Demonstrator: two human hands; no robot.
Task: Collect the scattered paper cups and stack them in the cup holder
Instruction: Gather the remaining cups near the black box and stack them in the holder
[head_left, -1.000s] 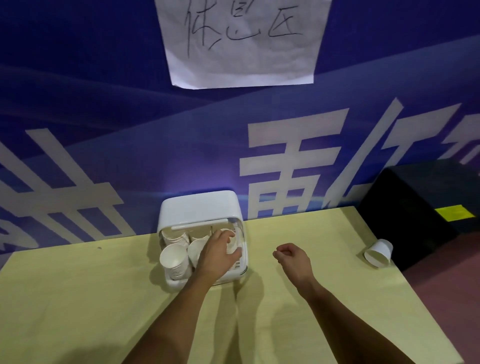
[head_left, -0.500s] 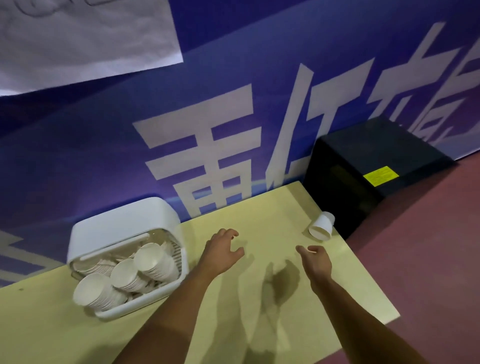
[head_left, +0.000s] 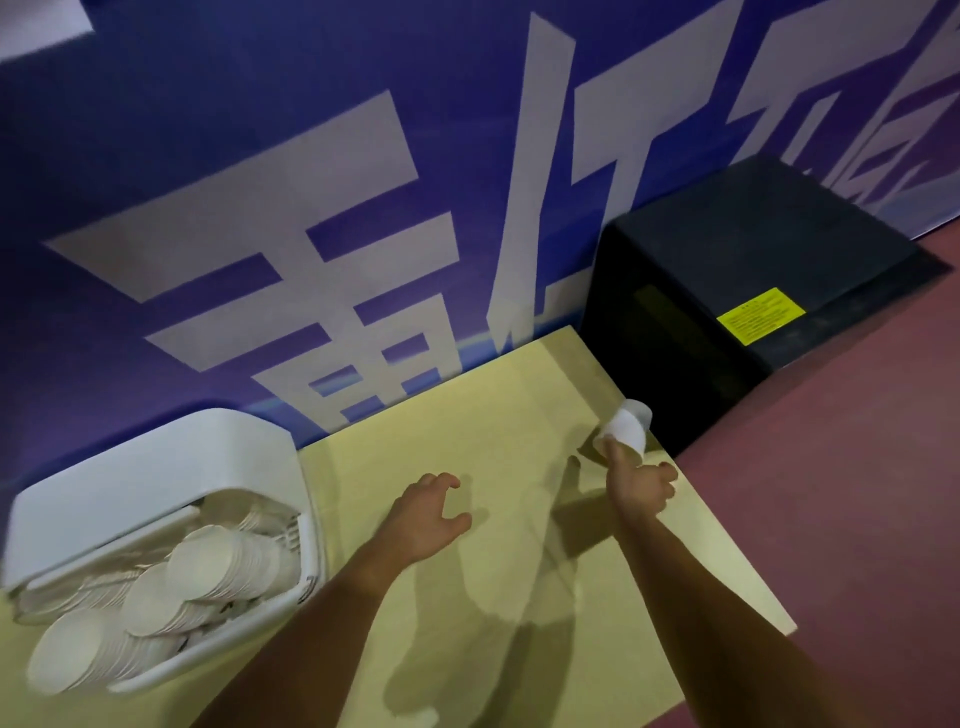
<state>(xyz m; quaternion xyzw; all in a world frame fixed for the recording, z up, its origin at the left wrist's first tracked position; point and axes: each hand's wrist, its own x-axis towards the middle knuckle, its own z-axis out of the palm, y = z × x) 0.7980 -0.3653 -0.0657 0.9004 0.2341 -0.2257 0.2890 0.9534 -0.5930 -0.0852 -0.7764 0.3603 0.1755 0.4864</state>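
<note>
**Tipped cup at the desk (head_left: 467, 415) edge**

Right hand's (head_left: 641, 486) thumb touches the tipped white paper cup (head_left: 628, 426) at 2 o'clock; grip unclear. Left hand (head_left: 423, 519) hovers, fingers spread. Boxy black cabinet (head_left: 753, 249) just beyond. Rounded white plastic cup holder (head_left: 156, 467) at 8 o'clock.

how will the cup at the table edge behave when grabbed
Probably light and thin-walled: the cup is paper, so a hard pinch may dent it. It lies on its side at the table edge, so a nudge could roll it off.

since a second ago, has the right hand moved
Yes: the right hand went from mid-table out to the paper cup at the right edge of the table.
</note>
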